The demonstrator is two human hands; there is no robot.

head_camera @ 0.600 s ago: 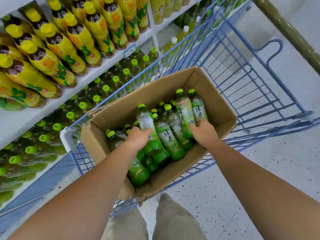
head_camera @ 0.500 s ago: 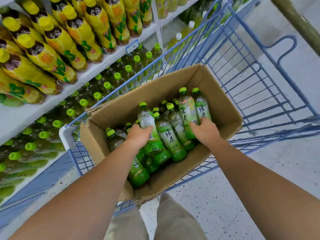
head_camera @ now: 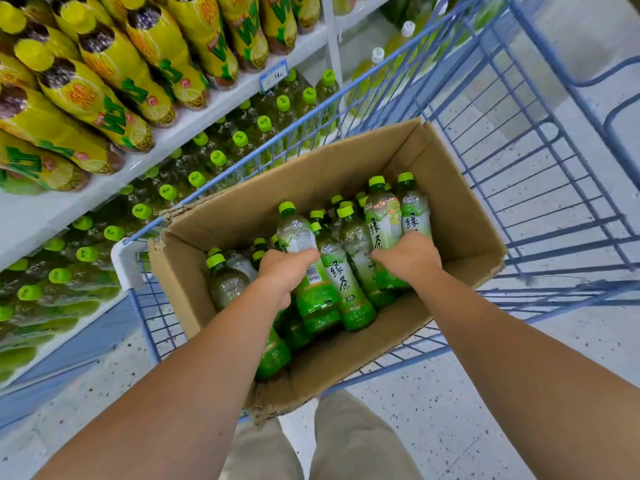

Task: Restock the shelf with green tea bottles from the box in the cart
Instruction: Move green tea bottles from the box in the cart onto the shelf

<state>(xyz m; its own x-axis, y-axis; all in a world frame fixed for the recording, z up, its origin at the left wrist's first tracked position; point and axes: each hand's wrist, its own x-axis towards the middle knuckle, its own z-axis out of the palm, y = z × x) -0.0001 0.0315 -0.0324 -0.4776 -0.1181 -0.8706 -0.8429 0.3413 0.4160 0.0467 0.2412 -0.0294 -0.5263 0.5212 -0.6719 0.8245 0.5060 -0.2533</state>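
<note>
An open cardboard box (head_camera: 457, 216) sits in a blue wire cart (head_camera: 540, 174) and holds several green tea bottles with green caps. My left hand (head_camera: 282, 271) grips one bottle (head_camera: 298, 233) around its middle, on the left of the pile. My right hand (head_camera: 407, 258) is curled over two bottles (head_camera: 384, 216) lying side by side at the right of the box. The lower shelf (head_camera: 86, 261) to the left carries rows of the same green-capped bottles.
The upper shelf (head_camera: 194, 123) holds yellow-wrapped bottles with yellow caps. A price tag (head_camera: 273, 76) hangs on its edge. The cart's rim lies close against the shelving. Speckled floor (head_camera: 450, 410) lies around my legs.
My view has shifted slightly closer and leftward. Both hands keep their hold on the same bottles, which have tipped up a little in the box.
</note>
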